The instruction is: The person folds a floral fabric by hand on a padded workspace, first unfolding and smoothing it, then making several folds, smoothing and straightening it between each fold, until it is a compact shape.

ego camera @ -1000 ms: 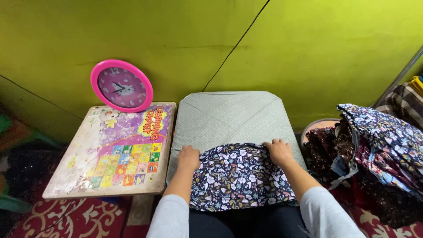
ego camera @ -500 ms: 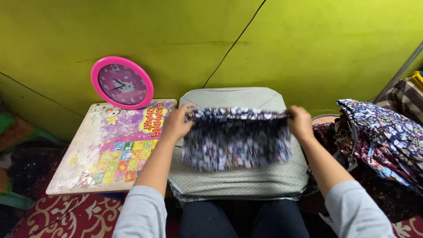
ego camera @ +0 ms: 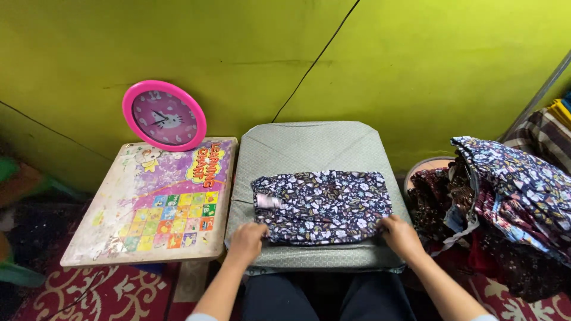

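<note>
A dark floral garment [ego camera: 324, 205] lies folded flat on the grey-green padded board [ego camera: 309, 148] in front of me. My left hand [ego camera: 247, 241] rests at the garment's near left corner, fingers on its edge. My right hand [ego camera: 401, 236] rests at the near right corner, touching the fabric. A small pale label shows at the garment's left side.
A low child's table [ego camera: 148, 205] with a colourful chart top stands at the left, a pink round clock [ego camera: 165, 116] leaning on the yellow-green wall behind it. A heap of patterned clothes [ego camera: 505, 202] fills the right. A red patterned rug [ego camera: 101, 294] covers the floor.
Both hands lifted the garment off my lap, held it up stretched over the board, then laid it flat on the board; the hands now sit at its near corners.
</note>
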